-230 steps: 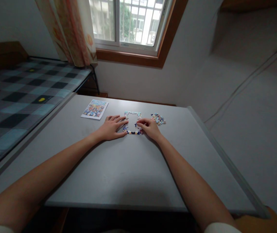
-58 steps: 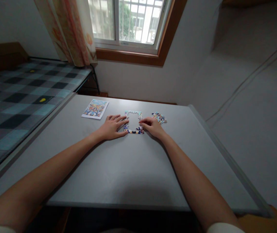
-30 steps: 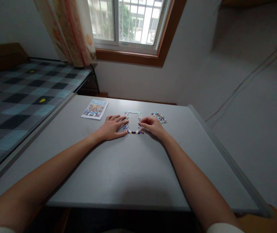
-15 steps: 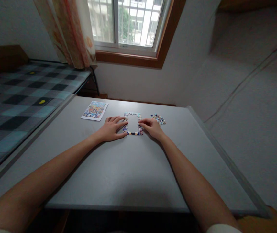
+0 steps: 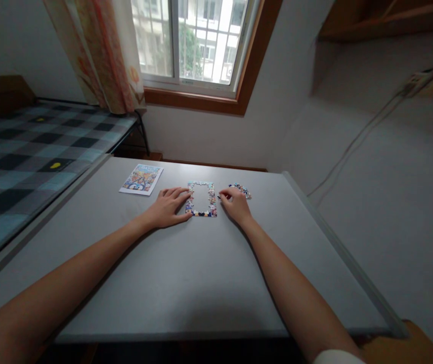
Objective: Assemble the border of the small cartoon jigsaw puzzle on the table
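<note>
A rectangular jigsaw puzzle border [image 5: 201,214] lies flat on the grey table, its middle bare tabletop. My left hand [image 5: 168,207] rests open beside its left side, with fingertips on or touching that edge. Just off the border's right side is my right hand [image 5: 235,205], thumb and forefinger pinched on a small dark puzzle piece [image 5: 219,197]. Behind that hand sits a heap of loose puzzle pieces [image 5: 244,190], partly covered by it.
A colourful printed picture sheet [image 5: 141,179] lies at the table's back left. Left of the table [image 5: 186,283] stands a bed with a checked cover [image 5: 49,139]. A window [image 5: 189,43] is beyond, and a cable [image 5: 353,146] hangs on the right wall.
My right hand has drawn away from the border's right side, a little to the right, with a piece at its fingertips. My left hand stays at the left edge. The whole view has shifted slightly.
</note>
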`<state>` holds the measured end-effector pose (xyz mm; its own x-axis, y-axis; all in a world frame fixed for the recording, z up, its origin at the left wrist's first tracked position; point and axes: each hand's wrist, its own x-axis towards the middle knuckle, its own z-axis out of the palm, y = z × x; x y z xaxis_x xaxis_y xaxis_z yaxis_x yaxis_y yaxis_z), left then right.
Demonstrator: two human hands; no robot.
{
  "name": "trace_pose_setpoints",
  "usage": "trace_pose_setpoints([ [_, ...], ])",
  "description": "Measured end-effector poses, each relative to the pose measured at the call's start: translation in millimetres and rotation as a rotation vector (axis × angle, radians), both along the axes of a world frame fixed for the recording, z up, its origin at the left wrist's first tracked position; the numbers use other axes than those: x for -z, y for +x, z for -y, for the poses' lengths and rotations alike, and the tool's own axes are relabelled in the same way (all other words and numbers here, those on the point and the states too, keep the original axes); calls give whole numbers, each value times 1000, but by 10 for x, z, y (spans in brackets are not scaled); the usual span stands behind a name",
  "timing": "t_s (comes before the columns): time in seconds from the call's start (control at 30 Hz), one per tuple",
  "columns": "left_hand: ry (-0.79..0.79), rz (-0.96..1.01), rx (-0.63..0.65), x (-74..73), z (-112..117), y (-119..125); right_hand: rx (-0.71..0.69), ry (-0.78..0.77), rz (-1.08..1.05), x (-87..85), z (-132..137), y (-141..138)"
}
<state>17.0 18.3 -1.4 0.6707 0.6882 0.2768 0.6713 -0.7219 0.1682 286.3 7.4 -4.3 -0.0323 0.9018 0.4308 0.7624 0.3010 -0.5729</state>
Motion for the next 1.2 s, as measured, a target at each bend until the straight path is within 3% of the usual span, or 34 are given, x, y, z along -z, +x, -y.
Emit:
trace_pose_setpoints([
  [0.17, -1, -4, 0, 8, 1, 0, 66, 3, 131, 28, 3, 14],
  [0.37, -3, 4, 7, 21, -7, -12, 350, -30, 171, -31, 7, 125],
  [0.53, -2, 5, 11, 20, -10, -12, 478, -112, 232, 4, -7, 203],
  [0.77, 7, 9, 14, 10, 1, -5, 501, -154, 260, 25, 13, 183],
  [1.2, 5, 2, 13, 23, -9, -8, 517, -91, 281, 27, 23, 185],
])
